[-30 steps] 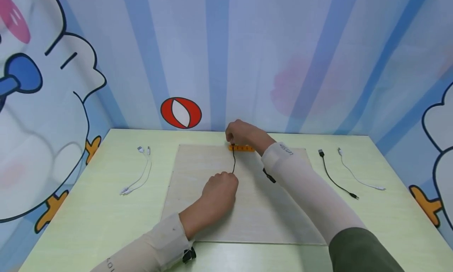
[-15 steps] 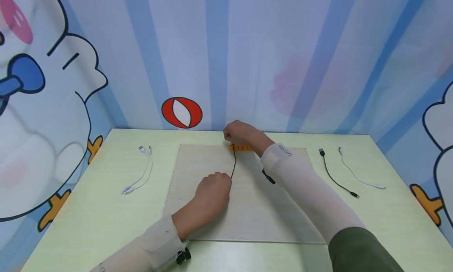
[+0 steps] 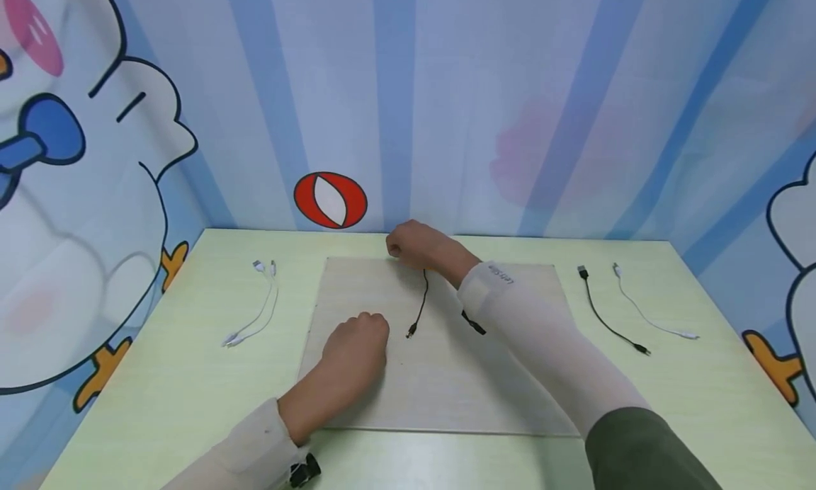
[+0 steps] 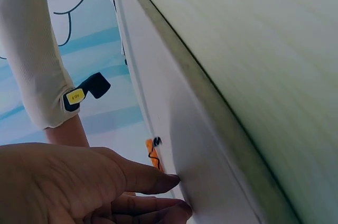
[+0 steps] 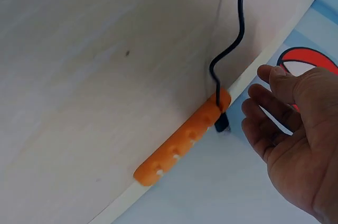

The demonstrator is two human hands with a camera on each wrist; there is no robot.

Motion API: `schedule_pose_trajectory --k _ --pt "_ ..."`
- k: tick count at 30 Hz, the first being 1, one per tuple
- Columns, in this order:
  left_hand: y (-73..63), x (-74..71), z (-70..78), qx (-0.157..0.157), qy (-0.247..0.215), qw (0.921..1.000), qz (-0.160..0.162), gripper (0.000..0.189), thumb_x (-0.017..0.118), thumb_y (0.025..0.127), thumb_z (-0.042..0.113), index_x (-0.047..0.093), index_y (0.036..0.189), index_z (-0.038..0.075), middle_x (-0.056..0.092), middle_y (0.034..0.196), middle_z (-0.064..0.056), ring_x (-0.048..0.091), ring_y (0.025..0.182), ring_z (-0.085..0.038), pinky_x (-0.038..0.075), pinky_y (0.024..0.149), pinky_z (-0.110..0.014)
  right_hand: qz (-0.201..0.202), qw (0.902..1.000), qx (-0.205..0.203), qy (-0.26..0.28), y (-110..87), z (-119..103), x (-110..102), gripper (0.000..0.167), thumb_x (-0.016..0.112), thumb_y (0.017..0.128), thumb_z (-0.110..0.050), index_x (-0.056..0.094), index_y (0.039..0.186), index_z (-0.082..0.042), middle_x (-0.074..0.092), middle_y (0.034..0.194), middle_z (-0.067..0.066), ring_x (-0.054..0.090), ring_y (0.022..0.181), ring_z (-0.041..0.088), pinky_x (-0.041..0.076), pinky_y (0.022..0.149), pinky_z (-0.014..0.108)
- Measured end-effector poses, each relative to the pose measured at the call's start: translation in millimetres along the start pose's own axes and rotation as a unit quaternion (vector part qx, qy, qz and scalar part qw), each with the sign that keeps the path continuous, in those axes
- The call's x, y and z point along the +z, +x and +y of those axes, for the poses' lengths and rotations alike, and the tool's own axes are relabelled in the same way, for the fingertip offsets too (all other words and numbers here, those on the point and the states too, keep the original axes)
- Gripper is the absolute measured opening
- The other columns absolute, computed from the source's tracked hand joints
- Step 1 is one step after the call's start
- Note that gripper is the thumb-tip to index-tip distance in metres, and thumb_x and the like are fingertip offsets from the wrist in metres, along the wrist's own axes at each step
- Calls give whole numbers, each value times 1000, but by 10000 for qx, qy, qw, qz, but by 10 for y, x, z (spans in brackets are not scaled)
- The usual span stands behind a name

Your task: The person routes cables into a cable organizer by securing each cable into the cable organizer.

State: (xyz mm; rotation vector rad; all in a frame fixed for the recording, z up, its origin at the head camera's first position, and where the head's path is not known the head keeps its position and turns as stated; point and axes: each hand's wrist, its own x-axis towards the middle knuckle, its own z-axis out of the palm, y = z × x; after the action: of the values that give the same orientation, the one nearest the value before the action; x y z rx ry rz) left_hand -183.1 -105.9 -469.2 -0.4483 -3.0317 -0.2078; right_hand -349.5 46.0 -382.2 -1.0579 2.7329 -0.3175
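A short black USB cable (image 3: 421,309) runs over the pale board (image 3: 510,384), its near plug lying on the board. In the right wrist view the black cable (image 5: 242,20) sits in the end slot of an orange cable holder (image 5: 179,143) at the board's far edge, its other plug hanging past the edge. My right hand (image 3: 423,249) is just left of the holder, fingers loosely bent and holding nothing; from the head it hides the holder. My left hand (image 3: 355,350) is over the board, left of the cable's near plug. The left wrist view shows its thumb and fingers apart, holding nothing.
White cables (image 3: 270,302) lie on the table left of the board. To the right are a black cable (image 3: 602,316) and a white cable (image 3: 644,316). Another black plug (image 3: 473,324) shows partly behind the right forearm. A printed cloth wall (image 3: 446,122) stands behind the table.
My left hand has let go of the black cable's near end and moved left and toward me. My right hand has shifted left, away from the holder; the cable stays in its slot.
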Motion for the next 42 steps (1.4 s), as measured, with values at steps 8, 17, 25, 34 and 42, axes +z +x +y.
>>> schedule_pose_trajectory --k 8,17,25,34,42 --pt "-203 -290 -87 -71 99 9997 223 8 71 95 -8 72 88 -4 72 80 -20 75 69 -32 61 58 -48 66 9968 -397 -695 156 -229 99 29 55 108 2 60 84 -14 44 82 -3 38 80 15 32 75 25" --pt "-114 256 -553 -196 482 9983 275 8 72 96 0 71 90 4 71 82 -13 75 70 -29 59 56 -44 -123 9938 -311 -1057 245 -527 249 25 55 118 -12 80 118 -11 75 114 10 60 104 24 51 104 38" --pt "-135 313 -808 -440 481 9975 281 6 74 96 4 72 90 4 71 82 -14 74 68 -30 57 54 -45 -200 9900 -375 -1345 331 -738 310 30 57 119 -20 73 144 -20 74 137 7 62 126 27 50 118 42" --pt "-231 241 -1093 -694 349 9966 259 10 77 95 5 69 90 2 69 80 -14 71 66 -28 52 49 -43 -193 9891 -559 -1346 370 -893 352 43 60 118 -24 60 161 -27 68 151 4 58 138 26 47 121 41" --pt "-551 -627 -804 -1133 6 9935 53 7 71 95 -5 67 96 -11 69 87 -24 75 78 -38 61 63 -52 -153 9838 -747 -1625 424 -1010 406 43 61 118 -21 61 160 -30 68 151 2 58 135 23 49 115 37"
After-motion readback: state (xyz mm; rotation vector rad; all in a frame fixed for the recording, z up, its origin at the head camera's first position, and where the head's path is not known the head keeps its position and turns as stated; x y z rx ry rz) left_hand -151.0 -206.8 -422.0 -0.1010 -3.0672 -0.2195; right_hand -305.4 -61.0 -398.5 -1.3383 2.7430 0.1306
